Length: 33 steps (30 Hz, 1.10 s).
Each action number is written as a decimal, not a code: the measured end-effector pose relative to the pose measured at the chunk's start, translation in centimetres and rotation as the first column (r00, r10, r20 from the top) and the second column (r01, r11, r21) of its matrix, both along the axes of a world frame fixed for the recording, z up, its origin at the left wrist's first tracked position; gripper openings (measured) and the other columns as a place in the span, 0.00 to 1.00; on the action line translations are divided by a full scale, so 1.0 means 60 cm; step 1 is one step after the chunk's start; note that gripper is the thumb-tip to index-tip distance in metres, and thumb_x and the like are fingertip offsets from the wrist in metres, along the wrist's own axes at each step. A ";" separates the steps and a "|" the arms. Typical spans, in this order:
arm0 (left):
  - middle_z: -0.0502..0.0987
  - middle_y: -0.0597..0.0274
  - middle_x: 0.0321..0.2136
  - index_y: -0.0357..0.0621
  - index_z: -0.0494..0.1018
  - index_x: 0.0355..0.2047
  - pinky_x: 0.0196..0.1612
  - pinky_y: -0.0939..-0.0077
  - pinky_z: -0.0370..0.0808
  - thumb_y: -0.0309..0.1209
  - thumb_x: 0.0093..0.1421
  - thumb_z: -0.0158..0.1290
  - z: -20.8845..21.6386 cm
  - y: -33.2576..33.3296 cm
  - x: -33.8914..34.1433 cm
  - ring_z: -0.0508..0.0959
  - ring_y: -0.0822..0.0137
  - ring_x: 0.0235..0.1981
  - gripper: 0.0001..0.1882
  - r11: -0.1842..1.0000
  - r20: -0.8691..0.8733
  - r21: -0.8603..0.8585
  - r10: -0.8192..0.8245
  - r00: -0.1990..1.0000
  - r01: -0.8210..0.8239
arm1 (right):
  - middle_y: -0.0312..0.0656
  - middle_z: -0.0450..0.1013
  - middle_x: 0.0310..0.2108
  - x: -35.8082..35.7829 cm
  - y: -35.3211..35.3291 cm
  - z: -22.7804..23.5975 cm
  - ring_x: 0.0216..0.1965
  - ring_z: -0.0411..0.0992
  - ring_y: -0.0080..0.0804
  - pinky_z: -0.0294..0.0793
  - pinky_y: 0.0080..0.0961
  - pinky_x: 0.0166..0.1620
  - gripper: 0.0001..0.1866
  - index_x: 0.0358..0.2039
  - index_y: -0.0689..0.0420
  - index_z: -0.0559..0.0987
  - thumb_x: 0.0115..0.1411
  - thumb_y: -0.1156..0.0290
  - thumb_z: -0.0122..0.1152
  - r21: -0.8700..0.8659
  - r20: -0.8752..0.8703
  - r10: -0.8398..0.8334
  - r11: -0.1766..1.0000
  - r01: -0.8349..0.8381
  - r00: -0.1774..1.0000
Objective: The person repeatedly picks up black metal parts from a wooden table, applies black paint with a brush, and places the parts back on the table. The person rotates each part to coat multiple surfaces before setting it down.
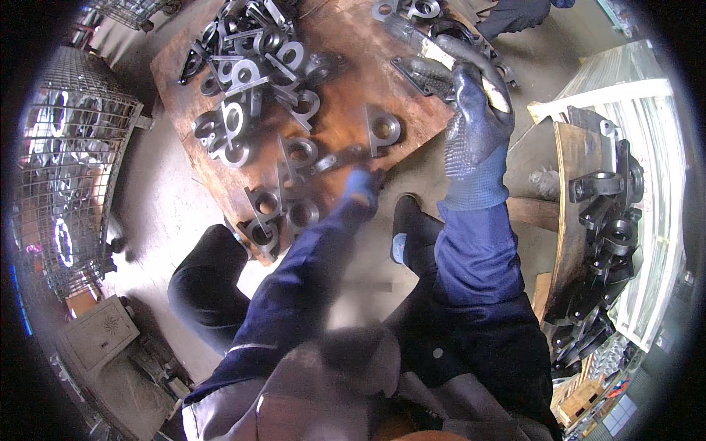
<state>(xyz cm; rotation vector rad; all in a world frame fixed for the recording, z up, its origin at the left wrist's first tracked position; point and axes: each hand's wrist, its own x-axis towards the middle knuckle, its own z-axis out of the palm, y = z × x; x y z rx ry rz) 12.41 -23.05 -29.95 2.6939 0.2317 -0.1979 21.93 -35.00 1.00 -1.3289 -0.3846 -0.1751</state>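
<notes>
Honestly, ring brackets all over this brown tabletop

So there's a brown tabletop [349, 92] with a jumbled heap of brackets [245, 73] piled at its far left, and a few loose brackets [373, 131] set apart toward its near edge. I'd call it partway: some spaced out, plenty left piled, though I can't tell what's been done to any. The right hand [474, 110], by the tabletop's right corner, has its fingers curled around a pale piece [439, 54], too unclear to identify. The left hand [359, 176], at the near edge, is a blur, so no clue how open it is or if it's holding anything. Brackets look like dark metal, thick rings on flat straight bases. Tabletop's blotchy; the right glove [476, 143] has a slick, wrinkly coating.
</notes>
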 end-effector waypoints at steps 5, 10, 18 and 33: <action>0.76 0.48 0.49 0.47 0.62 0.63 0.53 0.44 0.69 0.37 0.59 0.50 0.075 0.049 -0.064 0.77 0.46 0.49 0.31 0.922 0.186 0.249 0.255 0.949 -0.297 | 0.42 0.77 0.45 -0.017 0.003 0.010 0.45 0.74 0.27 0.72 0.26 0.53 0.16 0.49 0.63 0.78 0.67 0.67 0.55 0.091 -0.153 -0.075 0.992 0.089 0.985; 0.79 0.49 0.45 0.50 0.73 0.52 0.49 0.51 0.76 0.33 0.56 0.53 0.079 0.113 0.018 0.80 0.50 0.47 0.22 0.956 -0.266 0.290 0.049 0.963 0.031 | 0.43 0.76 0.46 -0.015 0.016 0.006 0.44 0.75 0.30 0.76 0.27 0.51 0.17 0.50 0.64 0.77 0.66 0.67 0.58 0.226 -0.253 0.060 0.974 -0.001 0.966; 0.81 0.56 0.33 0.44 0.79 0.31 0.42 0.69 0.77 0.23 0.54 0.53 0.179 0.131 -0.004 0.81 0.62 0.37 0.07 0.958 0.222 -0.288 0.070 0.973 -0.004 | 0.38 0.77 0.49 0.019 -0.004 -0.056 0.49 0.76 0.31 0.76 0.33 0.48 0.24 0.53 0.50 0.76 0.62 0.51 0.63 0.288 -0.337 0.264 0.943 -0.168 0.904; 0.73 0.57 0.50 0.44 0.70 0.52 0.53 0.68 0.76 0.28 0.67 0.52 0.521 0.121 -0.084 0.74 0.63 0.50 0.14 0.315 0.618 -0.783 0.302 0.726 0.536 | 0.46 0.72 0.53 -0.082 0.110 0.012 0.52 0.72 0.33 0.72 0.32 0.58 0.26 0.60 0.60 0.67 0.71 0.53 0.45 0.649 -0.176 0.737 0.585 -0.486 0.653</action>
